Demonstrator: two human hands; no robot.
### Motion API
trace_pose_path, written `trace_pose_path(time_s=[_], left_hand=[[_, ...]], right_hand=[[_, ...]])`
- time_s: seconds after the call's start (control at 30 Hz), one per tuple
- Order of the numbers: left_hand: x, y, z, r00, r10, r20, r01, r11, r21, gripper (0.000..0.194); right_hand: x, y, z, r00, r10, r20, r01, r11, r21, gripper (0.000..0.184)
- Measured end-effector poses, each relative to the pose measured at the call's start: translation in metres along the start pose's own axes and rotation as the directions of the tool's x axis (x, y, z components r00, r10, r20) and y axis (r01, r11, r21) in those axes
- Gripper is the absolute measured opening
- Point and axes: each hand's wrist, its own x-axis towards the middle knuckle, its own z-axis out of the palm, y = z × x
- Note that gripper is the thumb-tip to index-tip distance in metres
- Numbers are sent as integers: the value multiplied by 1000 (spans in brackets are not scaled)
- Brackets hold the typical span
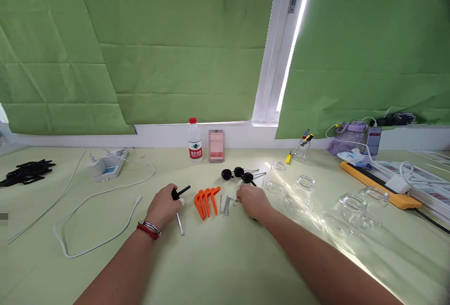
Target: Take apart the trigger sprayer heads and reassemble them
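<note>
My left hand (pixel 163 207) is closed around a black piece (pixel 175 195) with a short black arm sticking out to the right. A pale rod (pixel 180 225) extends below that hand. Several orange bent handles (pixel 206 200) lie side by side between my hands. Fingers of my right hand (pixel 253 201) are pressed together at the table, beside some tiny nuts (pixel 234 203); whatever they pinch is hidden. Several metal screws (pixel 227 204) lie just left of it. Behind it rest several round black pieces with metal rods (pixel 239 172).
Clear glass jars (pixel 351 207) stand on the right. A water bottle (pixel 195 142) and a pink-screened phone (pixel 216 145) stand at the back. A white cable (pixel 101 251) and power strip (pixel 112 167) are left, black strips (pixel 28 172) farther left. Screwdrivers (pixel 305 140) stand in a jar.
</note>
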Motion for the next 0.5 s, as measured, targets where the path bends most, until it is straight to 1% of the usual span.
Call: trace_pose_path(time_s=[0.07, 0.13, 0.2, 0.23, 0.27, 0.3, 0.33, 0.37, 0.4, 0.43, 0.47, 0.5], left_hand=[[-1, 3, -2, 1000, 1, -30, -3, 997, -71, 36], [-5, 9, -3, 998, 22, -60, -36, 972, -233, 33], [-10, 16, -1, 994, 52, -93, -86, 909, -409, 29], [-14, 20, 1, 992, 77, -103, -116, 881, -458, 27], [-19, 24, 3, 990, 96, -102, -134, 864, -485, 25], [-24, 29, 5, 988, 125, -92, -154, 846, -510, 26], [-30, 33, 8, 982, 172, -71, -184, 829, -528, 28], [-35, 37, 11, 970, 238, -41, -222, 813, -539, 28], [-41, 41, 13, 951, 308, -31, -274, 789, -550, 29], [-46, 45, 16, 930, 368, -9, -310, 770, -558, 31], [-50, 47, 19, 911, 411, 7, -337, 755, -563, 32], [-53, 50, 21, 890, 455, 27, -362, 743, -563, 34]], right_hand=[[-1, 0, -2, 1000, -1, -27, 2, 998, 58, 17], [-6, -2, -6, 998, 8, -67, 1, 991, 132, 18], [-14, -6, -9, 995, 13, -95, 7, 977, 213, 20], [-19, -9, -9, 996, 20, -85, 8, 949, 315, 21], [-25, -13, -9, 998, 27, -57, 3, 889, 457, 20], [-31, -17, -9, 999, 32, -4, -21, 755, 655, 19], [-37, -21, -7, 998, 27, 53, -59, 561, 826, 17], [-43, -24, -5, 995, 14, 102, -101, 351, 931, 18], [-48, -27, -3, 990, 2, 138, -136, 168, 976, 20], [-53, -30, -1, 987, -2, 160, -160, 43, 986, 23], [-58, -31, 2, 985, 5, 174, -174, -36, 984, 26], [-62, -32, 4, 983, 23, 182, -180, -77, 981, 28]])
